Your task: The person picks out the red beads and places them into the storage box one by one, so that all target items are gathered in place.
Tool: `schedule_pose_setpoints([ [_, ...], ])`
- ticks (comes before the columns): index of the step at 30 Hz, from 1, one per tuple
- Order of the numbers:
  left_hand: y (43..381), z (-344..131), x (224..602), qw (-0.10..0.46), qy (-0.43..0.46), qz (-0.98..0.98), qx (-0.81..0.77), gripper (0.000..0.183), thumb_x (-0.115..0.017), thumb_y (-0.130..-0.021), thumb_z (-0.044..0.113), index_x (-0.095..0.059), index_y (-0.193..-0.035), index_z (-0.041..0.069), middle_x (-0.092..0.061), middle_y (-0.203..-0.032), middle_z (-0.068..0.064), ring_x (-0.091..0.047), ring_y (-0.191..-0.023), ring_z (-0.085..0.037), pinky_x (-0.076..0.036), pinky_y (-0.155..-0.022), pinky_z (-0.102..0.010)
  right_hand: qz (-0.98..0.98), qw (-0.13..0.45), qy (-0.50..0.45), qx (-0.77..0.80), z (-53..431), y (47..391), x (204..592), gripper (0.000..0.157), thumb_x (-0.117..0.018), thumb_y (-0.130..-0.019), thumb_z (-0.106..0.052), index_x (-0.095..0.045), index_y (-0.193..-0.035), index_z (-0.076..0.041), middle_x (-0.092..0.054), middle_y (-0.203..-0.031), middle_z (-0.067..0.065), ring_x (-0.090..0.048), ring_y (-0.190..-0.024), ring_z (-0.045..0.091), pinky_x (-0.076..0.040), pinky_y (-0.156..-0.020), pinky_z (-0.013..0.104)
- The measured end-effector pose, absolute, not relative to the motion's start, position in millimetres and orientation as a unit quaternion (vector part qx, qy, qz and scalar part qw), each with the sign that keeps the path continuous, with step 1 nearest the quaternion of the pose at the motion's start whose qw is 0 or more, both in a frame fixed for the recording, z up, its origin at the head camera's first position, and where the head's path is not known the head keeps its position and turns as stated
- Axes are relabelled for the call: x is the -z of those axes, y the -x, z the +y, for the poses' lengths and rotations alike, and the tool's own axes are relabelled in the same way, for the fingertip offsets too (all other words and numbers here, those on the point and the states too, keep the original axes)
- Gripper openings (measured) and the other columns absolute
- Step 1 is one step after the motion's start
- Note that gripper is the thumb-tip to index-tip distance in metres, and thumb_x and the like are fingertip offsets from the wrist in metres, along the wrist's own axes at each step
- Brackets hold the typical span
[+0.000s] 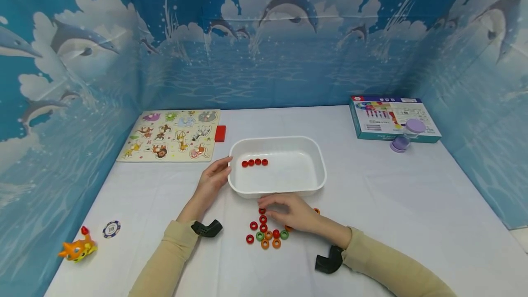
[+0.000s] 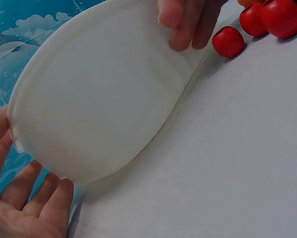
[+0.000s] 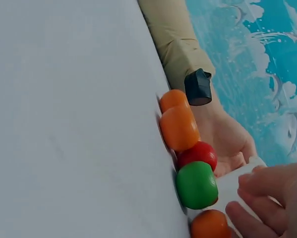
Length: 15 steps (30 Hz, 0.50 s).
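A white tray (image 1: 284, 191) stands mid-table, with several red beads (image 1: 257, 162) in a short row inside it. My left hand (image 1: 210, 182) rests against the tray's left end; in the left wrist view its fingers (image 2: 56, 201) touch the outer wall. Just in front of the tray, my right hand (image 1: 290, 212) hovers over loose red, orange and green beads. A red bead (image 1: 261, 211) lies beneath its fingertips, partly covered. The right wrist view shows the thumb and fingers apart beside a green bead (image 3: 197, 185) and an orange bead (image 3: 210, 225), with no bead visible between them.
An animal puzzle board (image 1: 173, 136) lies at the back left, beside a red block (image 1: 220, 134). At the back right are a flat box (image 1: 392, 118) and a purple-ended object (image 1: 406, 136). An orange toy (image 1: 78, 247) and a poker chip (image 1: 111, 229) lie front left.
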<state>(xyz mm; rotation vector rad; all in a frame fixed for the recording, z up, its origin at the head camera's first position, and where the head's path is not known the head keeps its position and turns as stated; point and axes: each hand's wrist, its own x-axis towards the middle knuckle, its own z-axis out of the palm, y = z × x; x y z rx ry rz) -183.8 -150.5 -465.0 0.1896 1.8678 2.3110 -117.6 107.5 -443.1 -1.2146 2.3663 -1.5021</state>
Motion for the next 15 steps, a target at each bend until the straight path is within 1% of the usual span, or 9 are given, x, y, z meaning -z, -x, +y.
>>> schedule_pose_setpoints([
  [4, 183, -150, 465, 0.082, -0.062, 0.621, -0.777, 0.047, -0.062, -0.084, 0.023, -0.048, -0.126, 0.007, -0.042, -0.133, -0.007, -0.043, -0.116, -0.023, -0.043, -0.088, -0.026, 0.779, 0.032, 0.401, 0.482, 105, 113, 433, 0.021, -0.059, -0.081, 0.004, -0.063, -0.101, 0.000, -0.059, -0.112, 0.014, -0.052, -0.108, 0.025, -0.040, -0.092, 0.030],
  [7, 183, -151, 465, 0.083, -0.063, 0.623, -0.775, 0.047, -0.062, -0.084, 0.024, -0.048, -0.126, 0.008, -0.041, -0.134, -0.007, -0.042, -0.117, -0.023, -0.043, -0.088, -0.026, 0.781, 0.031, 0.407, 0.472, 105, 112, 430, 0.020, -0.059, -0.081, 0.005, -0.064, -0.100, -0.001, -0.059, -0.112, 0.015, -0.053, -0.107, 0.027, -0.040, -0.092, 0.030],
  [10, 183, -151, 466, 0.082, -0.064, 0.628, -0.771, 0.047, -0.062, -0.084, 0.025, -0.049, -0.126, 0.009, -0.040, -0.134, -0.007, -0.042, -0.118, -0.022, -0.043, -0.089, -0.026, 0.781, 0.021, 0.420, 0.462, 104, 114, 439, 0.019, -0.060, -0.081, 0.003, -0.065, -0.098, -0.004, -0.061, -0.108, 0.012, -0.054, -0.105, 0.025, -0.041, -0.092, 0.029],
  [15, 184, -150, 466, 0.080, -0.062, 0.633, -0.767, 0.047, -0.063, -0.083, 0.027, -0.050, -0.125, 0.011, -0.042, -0.133, -0.004, -0.042, -0.118, -0.021, -0.042, -0.089, -0.027, 0.790, 0.011, 0.423, 0.444, 106, 120, 463, 0.017, -0.063, -0.081, -0.003, -0.066, -0.095, -0.013, -0.063, -0.104, -0.001, -0.054, -0.104, 0.015, -0.041, -0.090, 0.027],
])
